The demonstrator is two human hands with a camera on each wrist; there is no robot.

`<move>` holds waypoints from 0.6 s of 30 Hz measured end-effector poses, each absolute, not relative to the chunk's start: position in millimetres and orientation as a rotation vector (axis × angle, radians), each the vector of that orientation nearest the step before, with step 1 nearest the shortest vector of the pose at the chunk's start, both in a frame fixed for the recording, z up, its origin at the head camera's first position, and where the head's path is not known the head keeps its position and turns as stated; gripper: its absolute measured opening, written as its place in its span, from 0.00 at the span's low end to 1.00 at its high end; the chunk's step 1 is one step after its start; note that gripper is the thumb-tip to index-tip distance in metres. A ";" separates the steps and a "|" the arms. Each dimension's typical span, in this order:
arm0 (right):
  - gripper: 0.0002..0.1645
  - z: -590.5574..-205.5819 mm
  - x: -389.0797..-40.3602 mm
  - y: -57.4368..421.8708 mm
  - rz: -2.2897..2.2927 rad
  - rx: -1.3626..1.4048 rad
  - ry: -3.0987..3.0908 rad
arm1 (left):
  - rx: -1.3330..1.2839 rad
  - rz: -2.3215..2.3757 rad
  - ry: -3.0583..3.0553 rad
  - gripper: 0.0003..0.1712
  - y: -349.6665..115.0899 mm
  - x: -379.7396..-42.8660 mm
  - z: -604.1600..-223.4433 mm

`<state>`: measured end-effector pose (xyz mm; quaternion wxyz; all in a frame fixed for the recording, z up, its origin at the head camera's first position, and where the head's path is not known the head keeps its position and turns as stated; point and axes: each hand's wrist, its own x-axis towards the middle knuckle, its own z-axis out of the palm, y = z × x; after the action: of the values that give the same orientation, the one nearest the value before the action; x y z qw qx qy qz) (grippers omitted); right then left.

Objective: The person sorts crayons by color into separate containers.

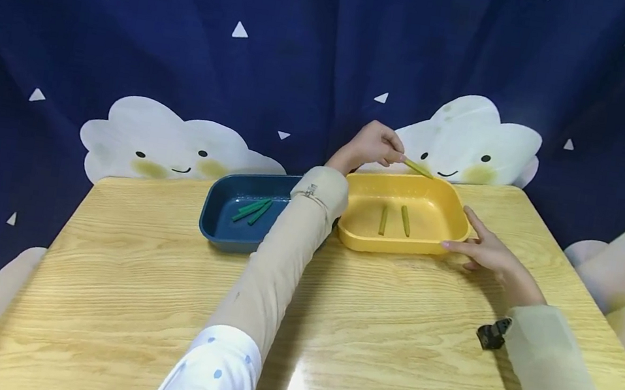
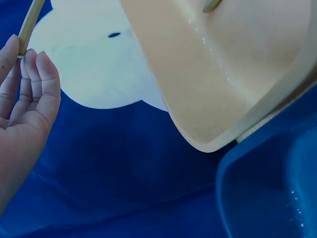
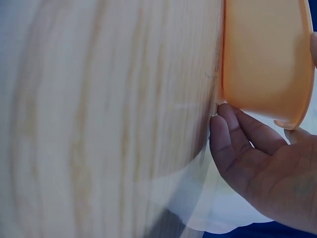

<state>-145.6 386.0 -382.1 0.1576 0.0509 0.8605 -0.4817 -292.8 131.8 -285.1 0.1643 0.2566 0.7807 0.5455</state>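
Note:
My left hand (image 1: 375, 145) pinches one end of a short olive-yellow stick (image 1: 419, 168) between thumb and fingertips, over the far rim of the yellow tub (image 1: 366, 240). The same stick (image 2: 30, 22) points away from the fingers in the left wrist view. Inside that tub lie two similar sticks, a left one (image 1: 383, 220) and a right one (image 1: 406, 220), apart from each other. My right hand (image 1: 489, 250) grips the tub's near right corner, its thumb at the front rim and a finger along the right side. Other right-hand fingers (image 3: 237, 134) curl low beside the tub wall.
A dark blue tub (image 1: 215, 232) holding a few green sticks (image 1: 251, 210) stands left of the yellow one, partly behind my left forearm. Both tubs stand near the far edge of the wooden table (image 1: 155, 306). A blue curtain with cloud shapes (image 1: 176, 151) hangs behind.

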 end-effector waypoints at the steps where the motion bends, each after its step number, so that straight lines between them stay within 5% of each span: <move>1: 0.63 -382.4 -145.6 385.9 -1.379 0.148 2.462 | 0.718 1.552 2.227 0.07 131.7 -293.9 -284.6; 18: 0.62 -375.6 -137.7 382.6 -1.385 0.161 2.441 | 0.642 1.674 2.103 0.06 148.3 -307.8 -321.9</move>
<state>-137.7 382.6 -375.6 0.1643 0.0564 0.8565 -0.4860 -307.8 148.3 -321.9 0.1879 0.2281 0.7474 0.5950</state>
